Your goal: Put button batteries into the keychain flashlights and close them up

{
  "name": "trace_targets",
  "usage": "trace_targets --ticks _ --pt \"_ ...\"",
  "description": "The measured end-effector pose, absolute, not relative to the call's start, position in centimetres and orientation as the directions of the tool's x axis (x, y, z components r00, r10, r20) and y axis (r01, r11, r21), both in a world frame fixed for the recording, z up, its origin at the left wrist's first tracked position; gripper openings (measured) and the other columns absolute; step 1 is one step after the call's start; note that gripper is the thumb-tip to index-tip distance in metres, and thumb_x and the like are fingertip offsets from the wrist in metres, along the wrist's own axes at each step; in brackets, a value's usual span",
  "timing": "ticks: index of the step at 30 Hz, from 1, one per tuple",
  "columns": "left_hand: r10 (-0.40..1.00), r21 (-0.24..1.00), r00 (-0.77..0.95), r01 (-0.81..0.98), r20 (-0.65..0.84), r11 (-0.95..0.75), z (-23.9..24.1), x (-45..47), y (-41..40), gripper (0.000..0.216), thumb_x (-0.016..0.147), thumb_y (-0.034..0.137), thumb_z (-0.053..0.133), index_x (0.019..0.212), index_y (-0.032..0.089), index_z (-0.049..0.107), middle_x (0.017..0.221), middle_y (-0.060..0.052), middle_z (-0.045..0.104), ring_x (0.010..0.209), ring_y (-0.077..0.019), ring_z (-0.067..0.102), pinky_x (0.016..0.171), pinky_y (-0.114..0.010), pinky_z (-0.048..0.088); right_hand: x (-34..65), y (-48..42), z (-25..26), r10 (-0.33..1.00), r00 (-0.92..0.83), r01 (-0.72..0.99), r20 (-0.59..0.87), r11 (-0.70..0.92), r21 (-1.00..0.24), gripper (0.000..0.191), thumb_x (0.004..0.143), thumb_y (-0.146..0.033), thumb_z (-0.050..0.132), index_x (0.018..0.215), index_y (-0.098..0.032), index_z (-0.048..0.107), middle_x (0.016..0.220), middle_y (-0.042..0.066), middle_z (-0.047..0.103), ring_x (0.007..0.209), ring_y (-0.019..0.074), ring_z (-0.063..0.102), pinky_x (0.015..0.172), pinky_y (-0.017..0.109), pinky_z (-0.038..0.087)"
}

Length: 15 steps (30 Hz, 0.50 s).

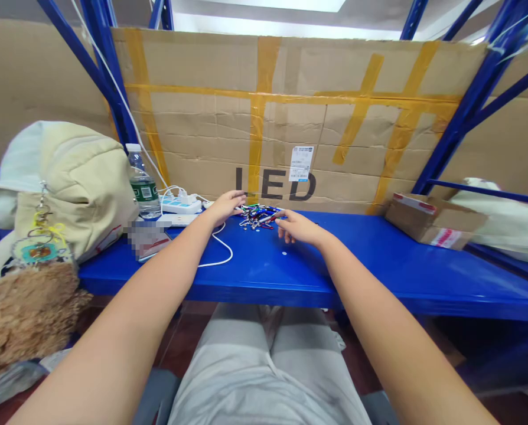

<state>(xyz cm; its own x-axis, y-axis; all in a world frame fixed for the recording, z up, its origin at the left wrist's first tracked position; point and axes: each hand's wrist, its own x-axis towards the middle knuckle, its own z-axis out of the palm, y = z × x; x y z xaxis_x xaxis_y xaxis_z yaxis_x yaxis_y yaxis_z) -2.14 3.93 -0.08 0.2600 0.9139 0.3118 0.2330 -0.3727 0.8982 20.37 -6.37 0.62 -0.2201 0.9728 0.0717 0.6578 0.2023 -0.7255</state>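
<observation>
A small heap of colourful keychain-like pieces point(258, 216) lies on the blue shelf point(379, 260) in front of me. My left hand point(226, 205) reaches to the heap's left edge, fingers stretched toward it and touching the pieces. My right hand point(300, 227) rests on the shelf at the heap's right side, fingers curled on one piece at the edge. What exactly lies under the fingertips is too small to make out.
A beige backpack point(75, 183) with a furry charm sits at the left, beside a water bottle point(143, 183) and a white power strip point(181, 203) with a cable point(220, 251). A small cardboard box point(432, 219) stands at the right. A taped cardboard wall point(290, 118) closes the back.
</observation>
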Motion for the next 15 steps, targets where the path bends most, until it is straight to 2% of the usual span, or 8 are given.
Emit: trace_targets --ticks 1,3,5,7,9,11,13,15 --pt "0.901 0.806 0.255 0.407 0.351 -0.429 0.2 -3.1 4.0 0.041 0.091 0.020 0.049 0.131 0.018 0.056 0.138 -0.013 0.057 0.124 -0.0210 0.057 0.102 -0.036 0.048 20.4 -6.4 0.6 0.972 -0.225 0.662 0.072 0.207 -0.721 0.025 0.099 -0.025 0.041 0.121 -0.016 0.048 0.074 0.000 0.062 0.051 0.0090 0.055 0.042 0.019 0.042" --pt "0.862 0.495 0.269 0.728 0.429 -0.474 0.6 -4.8 4.1 0.034 0.087 0.018 0.051 0.117 0.016 0.067 0.126 -0.009 0.066 0.120 -0.0230 0.059 0.107 -0.035 0.044 20.5 -6.3 0.5 0.970 -0.231 0.668 0.077 0.216 -0.713 0.024 0.099 -0.024 0.042 0.120 -0.016 0.049 0.074 0.000 0.062 0.052 0.0094 0.056 0.043 0.019 0.043" --pt "0.859 0.261 0.288 0.869 0.423 -0.420 0.6 -5.8 4.4 0.036 0.086 0.017 0.049 0.117 0.015 0.068 0.126 -0.009 0.066 0.121 -0.0237 0.058 0.108 -0.032 0.041 20.6 -6.3 0.4 0.970 -0.229 0.676 0.086 0.222 -0.703 0.023 0.098 -0.024 0.043 0.119 -0.016 0.049 0.073 0.000 0.062 0.052 0.0096 0.056 0.044 0.019 0.043" --pt "0.872 0.109 0.329 0.914 0.362 -0.390 0.2 -6.0 4.8 0.041 0.088 0.018 0.047 0.126 0.016 0.062 0.134 -0.009 0.061 0.124 -0.0228 0.055 0.108 -0.030 0.040 20.6 -6.2 0.3 0.971 -0.225 0.694 0.084 0.220 -0.685 0.023 0.098 -0.024 0.043 0.119 -0.016 0.049 0.072 0.000 0.061 0.052 0.0096 0.055 0.044 0.019 0.043" --pt "0.891 -0.001 0.374 0.922 0.257 -0.387 -0.3 -5.6 5.2 0.044 0.089 0.019 0.045 0.132 0.019 0.057 0.137 -0.008 0.058 0.124 -0.0213 0.055 0.106 -0.028 0.041 20.5 -6.3 0.3 0.972 -0.223 0.717 0.076 0.217 -0.662 0.025 0.098 -0.025 0.043 0.120 -0.016 0.049 0.072 0.000 0.062 0.051 0.0096 0.055 0.044 0.019 0.043" --pt "0.911 -0.045 0.372 0.928 0.176 -0.370 -0.7 -5.0 5.4 0.042 0.088 0.021 0.048 0.128 0.021 0.061 0.130 -0.008 0.063 0.117 -0.0220 0.060 0.102 -0.029 0.044 20.4 -6.4 0.4 0.973 -0.219 0.736 0.073 0.214 -0.642 0.026 0.097 -0.025 0.044 0.121 -0.016 0.048 0.072 0.001 0.062 0.051 0.0097 0.055 0.044 0.019 0.043" --pt "0.926 -0.059 0.348 0.937 0.149 -0.343 -0.8 -4.7 5.2 0.039 0.084 0.024 0.055 0.122 0.020 0.064 0.123 -0.010 0.066 0.112 -0.0244 0.063 0.098 -0.031 0.046 20.4 -6.5 0.4 0.973 -0.215 0.748 0.078 0.216 -0.628 0.027 0.097 -0.025 0.044 0.122 -0.016 0.048 0.074 0.001 0.063 0.051 0.0099 0.056 0.044 0.020 0.043" --pt "0.937 -0.074 0.306 0.952 0.170 -0.297 -0.6 -4.6 4.8 0.044 0.082 0.032 0.060 0.123 0.018 0.063 0.125 -0.015 0.064 0.114 -0.0291 0.061 0.097 -0.035 0.047 20.4 -6.4 0.3 0.973 -0.216 0.754 0.081 0.219 -0.620 0.028 0.097 -0.026 0.045 0.122 -0.016 0.048 0.075 0.002 0.064 0.052 0.0102 0.056 0.044 0.020 0.044"
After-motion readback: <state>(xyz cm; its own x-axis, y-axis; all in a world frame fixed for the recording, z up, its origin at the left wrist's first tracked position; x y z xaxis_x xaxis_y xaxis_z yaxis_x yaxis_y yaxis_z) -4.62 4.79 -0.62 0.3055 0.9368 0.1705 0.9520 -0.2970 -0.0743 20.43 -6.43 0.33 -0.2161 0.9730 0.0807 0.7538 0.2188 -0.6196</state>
